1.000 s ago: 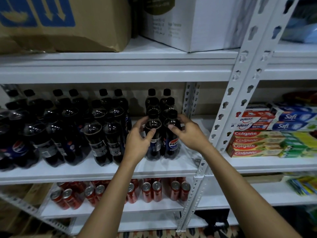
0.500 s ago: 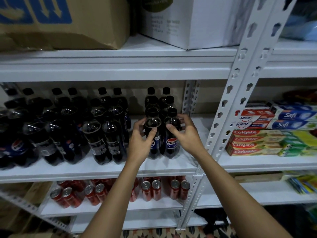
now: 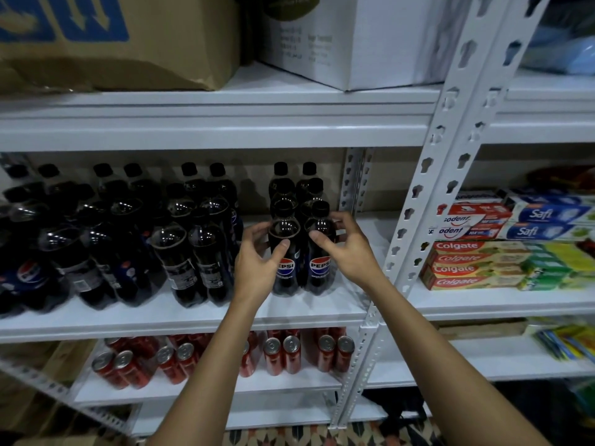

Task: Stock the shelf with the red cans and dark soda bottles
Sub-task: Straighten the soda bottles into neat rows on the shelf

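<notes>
Two soda bottles stand straight up side by side, left of the white post (image 3: 415,220). The left hand (image 3: 257,268) curls round the left bottle (image 3: 285,252). The right hand (image 3: 349,249) curls round the right bottle (image 3: 320,249). Each hand is nearest its own bottle.

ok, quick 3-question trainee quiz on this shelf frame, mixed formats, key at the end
1. True or false: the red cans stand on the same shelf board as the dark soda bottles.
2. Multiple choice: the left hand and the right hand are around
A. the front pair of Pepsi bottles
B. a toothpaste box
C. the brown carton on the top board
3. Fill in: the Colgate boxes lie in the bay to the ____ of the slotted upright.

Key: 1 false, the cans are one board lower; 2 A; 3 right.
</notes>
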